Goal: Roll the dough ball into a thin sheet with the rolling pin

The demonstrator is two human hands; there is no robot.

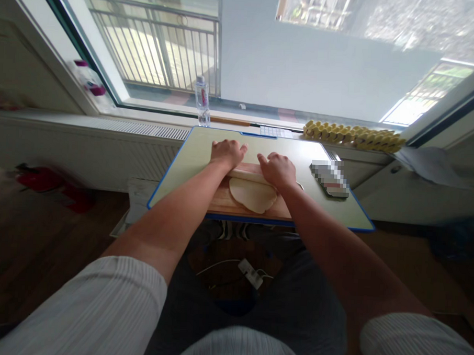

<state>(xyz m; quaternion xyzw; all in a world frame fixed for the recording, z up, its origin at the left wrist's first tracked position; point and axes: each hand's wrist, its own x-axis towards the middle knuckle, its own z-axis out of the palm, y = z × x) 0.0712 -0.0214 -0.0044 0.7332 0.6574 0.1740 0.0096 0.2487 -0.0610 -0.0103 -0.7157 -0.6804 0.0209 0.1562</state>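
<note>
Both hands press flat, palms down and fingers spread, on a wooden rolling pin (247,174): the left hand (227,152) covers its left end, the right hand (277,170) its right end. Neither grip closes around the pin; the hands simply bear on top of it. Just on the near side of the grip, a thin round sheet of dough (253,194) lies on a wooden board (224,200), its far edge under the pin.

By the look of it, the step in hand is rolling the dough thinner. A further pass would call for even pressure from both palms, so that the sheet does not crease.

Right of the grip, a flat blurred object (330,177) rests on the tabletop (190,160), near the right hand but apart from it. Beyond the grip, a water bottle (202,100) stands on the windowsill, and a row of yellow pieces (352,135) lies further right. Nothing blocks the pin's path across the board.
</note>
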